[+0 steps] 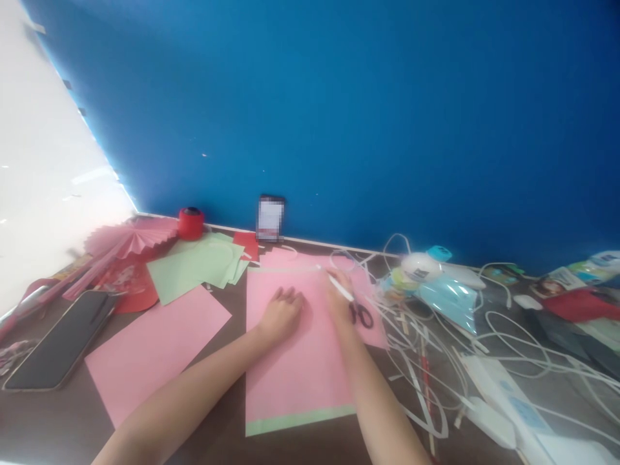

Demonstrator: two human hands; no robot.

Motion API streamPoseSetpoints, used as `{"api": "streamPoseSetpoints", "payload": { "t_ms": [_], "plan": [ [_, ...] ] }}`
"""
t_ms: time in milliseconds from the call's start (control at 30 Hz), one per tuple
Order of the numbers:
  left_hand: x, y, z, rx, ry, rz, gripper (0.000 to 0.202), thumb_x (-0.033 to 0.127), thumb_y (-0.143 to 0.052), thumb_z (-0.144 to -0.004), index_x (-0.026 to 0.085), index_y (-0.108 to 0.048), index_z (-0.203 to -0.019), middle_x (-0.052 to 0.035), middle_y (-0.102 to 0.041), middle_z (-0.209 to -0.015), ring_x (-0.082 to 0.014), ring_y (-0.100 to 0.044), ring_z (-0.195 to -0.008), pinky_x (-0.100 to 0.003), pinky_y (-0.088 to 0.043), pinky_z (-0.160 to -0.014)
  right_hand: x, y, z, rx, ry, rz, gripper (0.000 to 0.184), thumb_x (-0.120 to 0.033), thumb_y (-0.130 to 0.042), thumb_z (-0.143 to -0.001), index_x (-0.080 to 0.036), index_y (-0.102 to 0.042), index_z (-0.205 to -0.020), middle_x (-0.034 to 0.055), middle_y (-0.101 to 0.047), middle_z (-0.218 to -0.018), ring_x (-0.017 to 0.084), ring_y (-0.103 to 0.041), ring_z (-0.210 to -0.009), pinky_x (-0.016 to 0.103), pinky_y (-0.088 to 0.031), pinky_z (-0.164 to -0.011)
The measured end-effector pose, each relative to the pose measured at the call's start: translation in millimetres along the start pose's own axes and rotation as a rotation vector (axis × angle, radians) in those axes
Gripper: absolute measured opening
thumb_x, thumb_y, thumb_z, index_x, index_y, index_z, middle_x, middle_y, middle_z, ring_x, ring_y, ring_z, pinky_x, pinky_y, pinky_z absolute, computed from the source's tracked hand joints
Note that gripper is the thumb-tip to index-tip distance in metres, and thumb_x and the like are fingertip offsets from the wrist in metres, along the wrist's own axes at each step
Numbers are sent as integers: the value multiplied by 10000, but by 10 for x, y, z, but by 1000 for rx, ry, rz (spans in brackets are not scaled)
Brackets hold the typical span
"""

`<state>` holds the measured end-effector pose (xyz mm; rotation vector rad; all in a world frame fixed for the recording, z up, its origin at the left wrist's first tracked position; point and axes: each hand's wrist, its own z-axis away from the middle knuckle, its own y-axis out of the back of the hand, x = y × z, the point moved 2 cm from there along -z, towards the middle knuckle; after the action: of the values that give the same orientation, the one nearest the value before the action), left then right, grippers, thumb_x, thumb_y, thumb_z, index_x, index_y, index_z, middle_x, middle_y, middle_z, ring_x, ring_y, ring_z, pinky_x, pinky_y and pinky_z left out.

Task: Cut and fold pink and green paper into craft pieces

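Observation:
A pink sheet lies in front of me, with a pale green strip along its near edge. My left hand rests palm down on the middle of this sheet, fingers laid on the paper. At the sheet's far right edge is my right hand; its fingers are blurred, and whether they pinch the paper is unclear. Scissors with dark handles lie right beside it on more pink paper, partly covered by the hand.
Left are a loose pink sheet, green papers, a phone, a pink pleated paper fan and a red round object. Tangled white cables, a power strip and a blue packet crowd the right. A blue wall stands behind.

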<state>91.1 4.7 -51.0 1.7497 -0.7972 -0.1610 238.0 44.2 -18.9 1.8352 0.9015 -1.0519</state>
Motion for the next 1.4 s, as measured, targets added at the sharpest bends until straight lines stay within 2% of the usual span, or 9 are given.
{"api": "streamPoseSetpoints", "payload": {
  "t_ms": [67,233,467,767,867,1000,1133,1200,1400],
  "plan": [
    [1,-3,-2,9,-3,3,259,82,-400,-800,141,-507,-1028,-121,-616,-939,-248,-522,-1031,-422,-313,-964,-25,3,21,50,11,-4,260,-384,-522,-749,-170,-643,-833,64,-674,-833,180,-596,-765,291,-464,-681],
    [8,15,-2,24,0,-15,266,68,-416,-786,146,-508,-1023,-106,-628,-923,-239,-529,-1026,-416,-322,-963,-15,-92,35,-60,30,19,246,-383,-549,-730,-161,-637,-670,56,-670,-702,179,-598,-682,283,-470,-635],
    [9,16,1,34,-8,-39,250,73,-434,-786,144,-521,-1009,-102,-638,-916,-237,-535,-1026,-404,-323,-955,107,-100,-17,-116,-9,-14,133,-280,-592,-649,-170,-646,-701,55,-686,-763,199,-617,-751,323,-479,-716],
    [11,18,-4,19,-3,-33,248,70,-445,-778,147,-526,-999,-99,-638,-912,-235,-529,-1042,-399,-310,-966,215,-131,-43,-196,-38,-59,139,-271,-595,-621,-168,-636,-705,60,-677,-786,212,-614,-771,340,-476,-724],
    [19,41,-6,4,-3,-38,260,62,-437,-775,144,-524,-1006,-98,-635,-911,-231,-535,-1029,-391,-318,-958,222,-119,-47,-149,-39,-68,172,-293,-603,-629,-169,-631,-745,63,-672,-811,212,-609,-790,339,-471,-731],
    [20,50,-4,10,3,-33,277,55,-423,-779,141,-513,-1027,-101,-627,-919,-223,-550,-995,-385,-329,-948,185,-53,-68,31,-3,-44,277,-392,-586,-670,-174,-629,-835,71,-655,-896,205,-592,-847,325,-450,-761],
    [13,37,2,34,-6,-40,263,76,-419,-792,142,-511,-1030,-103,-622,-923,-220,-557,-966,-383,-334,-945,176,-36,-85,98,-142,-4,455,-492,-315,-812,-168,-633,-781,50,-633,-719,162,-570,-640,293,-439,-621],
    [13,33,4,35,-13,-44,268,79,-420,-793,144,-509,-1038,-100,-622,-931,-222,-552,-973,-385,-334,-946,182,-47,-76,93,-186,-4,488,-496,-270,-827,-170,-629,-771,28,-599,-622,148,-539,-556,275,-417,-550],
    [9,28,1,36,-7,-36,245,66,-428,-780,148,-531,-986,-98,-629,-911,-226,-548,-990,-386,-333,-951,213,-132,-24,-115,-56,-56,204,-357,-586,-676,-186,-612,-784,31,-655,-741,172,-595,-695,270,-450,-614]
  ]
}}
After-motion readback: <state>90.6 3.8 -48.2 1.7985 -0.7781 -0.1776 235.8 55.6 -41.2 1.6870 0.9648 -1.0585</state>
